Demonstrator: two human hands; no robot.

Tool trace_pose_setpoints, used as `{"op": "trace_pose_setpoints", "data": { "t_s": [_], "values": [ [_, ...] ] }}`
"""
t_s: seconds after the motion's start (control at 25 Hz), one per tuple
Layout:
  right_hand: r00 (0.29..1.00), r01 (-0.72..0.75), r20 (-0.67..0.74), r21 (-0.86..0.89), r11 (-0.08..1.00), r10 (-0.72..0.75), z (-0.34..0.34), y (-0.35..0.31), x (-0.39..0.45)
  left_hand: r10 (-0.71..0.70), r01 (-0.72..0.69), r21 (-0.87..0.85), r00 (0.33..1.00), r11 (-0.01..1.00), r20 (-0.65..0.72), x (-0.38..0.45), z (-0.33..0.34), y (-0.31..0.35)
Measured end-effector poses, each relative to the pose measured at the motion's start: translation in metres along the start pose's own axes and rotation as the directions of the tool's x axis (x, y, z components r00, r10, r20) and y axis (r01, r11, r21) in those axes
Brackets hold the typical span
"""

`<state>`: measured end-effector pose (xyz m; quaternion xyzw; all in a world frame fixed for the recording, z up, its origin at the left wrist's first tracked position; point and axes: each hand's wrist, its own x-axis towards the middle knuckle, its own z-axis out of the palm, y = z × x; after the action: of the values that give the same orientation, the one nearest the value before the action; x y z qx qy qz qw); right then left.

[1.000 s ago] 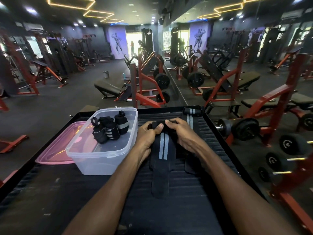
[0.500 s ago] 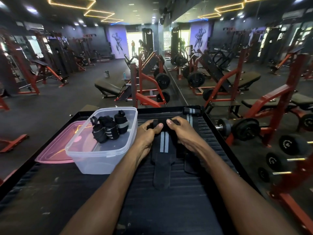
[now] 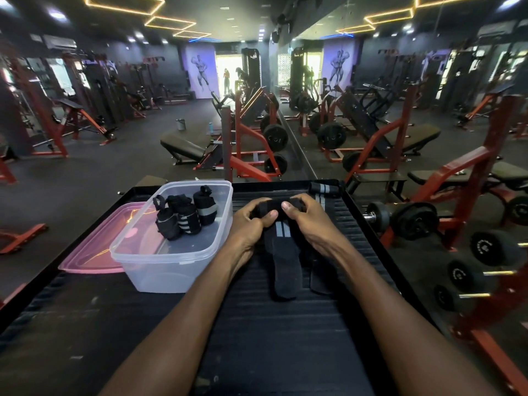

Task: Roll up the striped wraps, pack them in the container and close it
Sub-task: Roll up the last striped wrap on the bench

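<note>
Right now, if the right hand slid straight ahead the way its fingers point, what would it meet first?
Probably the rolled wrap at the tray's far rim, beyond the right hand; depth is hard to judge.

- A dark gym hall with a black ceiling, lit by glowing yellow hexagon light strips and small spotlights.
- Grey rubber floor.
- Red-framed weight machines and a black incline bench.
- A mirror wall on the right.
- Dumbbells on a red rack.
- A bright doorway beside a purple bodybuilder mural.
- A black ribbed worktop in front.
</note>
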<state>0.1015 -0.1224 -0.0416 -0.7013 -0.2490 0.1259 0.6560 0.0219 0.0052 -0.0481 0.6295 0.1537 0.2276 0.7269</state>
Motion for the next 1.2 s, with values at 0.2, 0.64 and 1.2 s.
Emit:
{"op": "trace_pose_setpoints", "data": {
  "t_s": [0.2, 0.64, 1.2],
  "values": [
    [0.992, 0.126, -0.002, 0.059, 0.990, -0.126, -0.0013, -0.0052, -0.0026, -0.101, 0.101, -0.082, 0.995, 0.991, 0.011, 0.0001, 0.0037, 0.0013],
    [0.991, 0.131, -0.016, 0.059, 0.990, -0.131, -0.0023, -0.0006, -0.0010, -0.147, 0.157, -0.117, 0.985, 0.981, 0.089, -0.0018, 0.0044, 0.0015],
    [0.995, 0.100, 0.005, 0.073, 0.992, -0.101, -0.0011, 0.0000, -0.0032, -0.053, 0.054, -0.059, 0.998, 0.997, 0.019, 0.0011, 0.0020, -0.0009]
  ]
}}
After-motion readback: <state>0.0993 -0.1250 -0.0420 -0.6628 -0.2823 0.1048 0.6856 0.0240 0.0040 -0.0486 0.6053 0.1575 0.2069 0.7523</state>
